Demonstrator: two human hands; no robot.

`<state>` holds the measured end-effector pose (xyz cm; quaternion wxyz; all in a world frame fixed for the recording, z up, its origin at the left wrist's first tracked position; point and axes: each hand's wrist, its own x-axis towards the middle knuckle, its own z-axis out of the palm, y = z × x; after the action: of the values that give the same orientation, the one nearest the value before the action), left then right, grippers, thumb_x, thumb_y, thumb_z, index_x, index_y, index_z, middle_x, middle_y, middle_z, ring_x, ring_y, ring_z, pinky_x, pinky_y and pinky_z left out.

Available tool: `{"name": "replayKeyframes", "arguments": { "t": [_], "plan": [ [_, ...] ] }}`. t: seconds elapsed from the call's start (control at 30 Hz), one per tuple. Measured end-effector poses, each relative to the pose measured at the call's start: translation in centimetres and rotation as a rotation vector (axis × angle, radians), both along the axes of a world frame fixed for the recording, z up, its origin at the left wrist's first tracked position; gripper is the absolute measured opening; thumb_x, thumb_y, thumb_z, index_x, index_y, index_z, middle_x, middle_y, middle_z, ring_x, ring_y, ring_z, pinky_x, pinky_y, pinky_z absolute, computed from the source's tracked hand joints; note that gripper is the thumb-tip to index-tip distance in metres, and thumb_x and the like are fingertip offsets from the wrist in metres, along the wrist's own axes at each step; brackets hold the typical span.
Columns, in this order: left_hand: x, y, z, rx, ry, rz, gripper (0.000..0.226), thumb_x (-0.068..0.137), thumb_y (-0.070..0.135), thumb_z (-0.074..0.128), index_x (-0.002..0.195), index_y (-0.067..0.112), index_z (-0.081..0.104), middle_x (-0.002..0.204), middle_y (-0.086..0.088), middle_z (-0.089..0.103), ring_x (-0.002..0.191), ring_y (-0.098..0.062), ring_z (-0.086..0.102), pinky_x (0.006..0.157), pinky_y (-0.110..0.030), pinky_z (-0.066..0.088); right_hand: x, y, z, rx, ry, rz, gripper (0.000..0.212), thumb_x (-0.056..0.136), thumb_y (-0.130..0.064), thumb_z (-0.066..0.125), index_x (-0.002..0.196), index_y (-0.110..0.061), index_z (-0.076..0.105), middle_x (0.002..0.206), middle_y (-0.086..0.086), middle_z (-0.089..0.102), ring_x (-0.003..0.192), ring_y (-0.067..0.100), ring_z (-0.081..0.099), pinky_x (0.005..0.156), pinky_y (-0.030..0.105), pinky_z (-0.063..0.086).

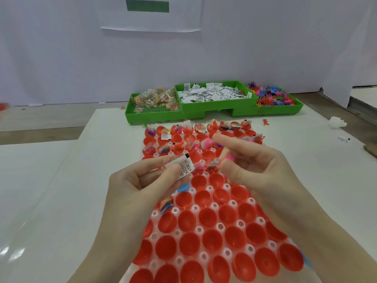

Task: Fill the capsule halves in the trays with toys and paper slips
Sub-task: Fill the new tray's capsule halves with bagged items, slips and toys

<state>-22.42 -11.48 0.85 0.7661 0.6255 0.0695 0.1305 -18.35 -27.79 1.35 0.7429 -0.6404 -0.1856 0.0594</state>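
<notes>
Above the tray, left hand pinches paper slip.

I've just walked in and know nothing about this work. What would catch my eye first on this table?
Most striking is the clear tray packed with red capsule halves, empty near the person and filled at the far end. Above it, the left hand pinches a printed paper slip, while the right hand holds a small pink toy. Behind stand green bins of packets, slips and colourful toys.
</notes>
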Motion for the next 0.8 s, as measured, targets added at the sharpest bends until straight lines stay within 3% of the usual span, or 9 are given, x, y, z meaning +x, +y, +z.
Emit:
{"name": "replayKeyframes", "arguments": {
  "t": [0.07, 0.17, 0.27, 0.33, 0.43, 0.6, 0.8],
  "plan": [
    [-0.3, -0.2, 0.0, -0.022, 0.006, 0.007, 0.02, 0.055, 0.014, 0.069, 0.076, 0.013, 0.073, 0.072, -0.008, 0.073, 0.066, -0.02, 0.071, 0.054, -0.015, 0.052, -0.3, 0.2, -0.4, 0.003, -0.055, -0.066, 0.038, 0.056, -0.02, 0.069, 0.094, -0.017, 0.069, 0.065, -0.006, 0.068, 0.063, 0.003, 0.064, 0.062, 0.011, 0.049],
    [-0.7, -0.8, 0.1, -0.022, 0.003, -0.009, 0.021, 0.057, 0.013, 0.068, 0.077, 0.012, 0.071, 0.069, -0.008, 0.073, 0.065, -0.019, 0.071, 0.052, -0.014, 0.051, -0.8, 0.6, -0.2, -0.059, -0.142, -0.078, 0.022, 0.075, -0.008, 0.061, 0.092, -0.017, 0.07, 0.077, -0.005, 0.073, 0.072, 0.006, 0.069, 0.065, 0.013, 0.051],
    [-0.9, -1.4, 0.2, 0.005, -0.014, -0.023, 0.019, 0.056, 0.015, 0.069, 0.075, 0.015, 0.072, 0.068, -0.006, 0.073, 0.064, -0.017, 0.071, 0.052, -0.013, 0.051, -1.4, 0.9, 0.2, -0.041, -0.176, -0.099, 0.03, 0.078, 0.006, 0.058, 0.09, -0.018, 0.07, 0.083, -0.007, 0.074, 0.079, 0.007, 0.07, 0.067, 0.014, 0.053],
    [-1.0, -1.6, 0.5, -0.007, -0.03, -0.047, 0.018, 0.054, 0.018, 0.07, 0.072, 0.014, 0.075, 0.068, -0.006, 0.073, 0.065, -0.017, 0.071, 0.054, -0.013, 0.051, -1.7, 0.9, 0.6, -0.021, -0.184, -0.142, 0.029, 0.071, 0.003, 0.065, 0.088, -0.021, 0.07, 0.078, -0.007, 0.073, 0.073, 0.008, 0.07, 0.064, 0.015, 0.053],
    [-1.2, -1.9, 0.9, -0.011, -0.055, -0.117, 0.026, 0.048, 0.026, 0.072, 0.074, 0.026, 0.076, 0.07, -0.005, 0.073, 0.066, -0.017, 0.071, 0.056, -0.014, 0.052, -2.1, 0.9, 1.1, -0.074, -0.211, -0.146, 0.031, 0.061, -0.009, 0.07, 0.089, -0.023, 0.068, 0.072, -0.005, 0.073, 0.068, 0.008, 0.069, 0.063, 0.014, 0.053],
    [-1.6, -1.1, 1.0, -0.078, -0.016, -0.256, 0.032, 0.049, 0.025, 0.068, 0.08, 0.024, 0.077, 0.077, -0.009, 0.074, 0.072, -0.018, 0.072, 0.056, -0.012, 0.052, -2.2, 0.6, 1.9, -0.111, -0.191, -0.088, 0.037, 0.065, 0.006, 0.072, 0.091, -0.021, 0.067, 0.071, -0.002, 0.073, 0.066, 0.008, 0.069, 0.064, 0.015, 0.053],
    [-1.6, 0.0, 0.9, -0.079, 0.016, -0.336, 0.029, 0.055, 0.022, 0.064, 0.081, 0.023, 0.077, 0.085, -0.006, 0.074, 0.079, -0.017, 0.071, 0.059, -0.011, 0.052, -1.6, 0.7, 1.8, -0.181, -0.084, -0.035, 0.042, 0.062, 0.003, 0.075, 0.095, -0.021, 0.067, 0.077, 0.0, 0.071, 0.062, 0.009, 0.064, 0.062, 0.017, 0.054]
  ]
}}
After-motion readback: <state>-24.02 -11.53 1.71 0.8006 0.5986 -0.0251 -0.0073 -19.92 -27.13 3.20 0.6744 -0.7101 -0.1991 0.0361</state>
